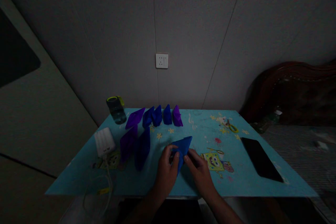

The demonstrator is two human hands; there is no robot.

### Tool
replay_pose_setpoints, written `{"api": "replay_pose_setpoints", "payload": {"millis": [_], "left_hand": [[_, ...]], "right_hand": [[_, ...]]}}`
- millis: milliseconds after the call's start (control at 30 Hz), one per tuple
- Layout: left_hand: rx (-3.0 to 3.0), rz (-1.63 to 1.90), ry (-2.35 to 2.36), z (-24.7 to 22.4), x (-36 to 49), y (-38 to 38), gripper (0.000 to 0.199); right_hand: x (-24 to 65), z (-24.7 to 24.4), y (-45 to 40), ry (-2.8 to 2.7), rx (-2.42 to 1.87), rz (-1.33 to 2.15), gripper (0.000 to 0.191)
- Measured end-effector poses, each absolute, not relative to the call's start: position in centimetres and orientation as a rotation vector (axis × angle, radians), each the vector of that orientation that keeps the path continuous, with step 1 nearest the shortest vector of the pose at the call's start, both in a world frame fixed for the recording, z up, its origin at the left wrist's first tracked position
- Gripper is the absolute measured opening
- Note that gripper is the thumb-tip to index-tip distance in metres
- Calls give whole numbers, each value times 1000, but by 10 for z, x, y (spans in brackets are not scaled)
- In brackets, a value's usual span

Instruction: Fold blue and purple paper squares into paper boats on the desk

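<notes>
Head view: five paper boats [167,114] line the left half of the tabletop's [201,133] far edge; two more boats [142,149] lie nearer its left edge. These seven look finished. Left hand [167,163] and right hand [198,168] each grip narrowly, holding the blue paper [184,144] near the near edge's middle. Its folding seems incomplete; remaining folds: cannot tell.
</notes>
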State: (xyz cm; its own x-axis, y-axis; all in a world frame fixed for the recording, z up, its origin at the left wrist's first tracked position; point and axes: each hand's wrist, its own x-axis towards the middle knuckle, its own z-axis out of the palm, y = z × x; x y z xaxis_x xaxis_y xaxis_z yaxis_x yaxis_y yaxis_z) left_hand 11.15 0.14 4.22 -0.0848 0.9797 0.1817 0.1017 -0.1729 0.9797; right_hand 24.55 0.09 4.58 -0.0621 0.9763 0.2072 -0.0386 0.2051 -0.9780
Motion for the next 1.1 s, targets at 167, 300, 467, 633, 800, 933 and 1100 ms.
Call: {"api": "replay_pose_setpoints", "payload": {"millis": [167,300,467,633,800,933,1100], "left_hand": [[1564,1206,1196,43,107,-1,35],[1640,1097,1234,44,100,-2,45],[1600,1053,1184,43,97,1,43],[1467,1100,1047,45,92,0,43],[1342,1119,942,48,86,-3,50],[1133,1194,929,36,87,-3,53],[683,1213,768,24,93,-6,57]], "right_hand": [[252,48,5,-1335,-993,1077,33],[260,51,9,-1380,-972,1151,32],[261,49,6,-1443,-1026,1078,33],[262,45,1,-1436,-1144,949,42],[270,43,4,-1514,-1103,770,32],[272,41,4,-1578,-1025,608,26],[272,39,2,-1538,-998,508,29]]}}
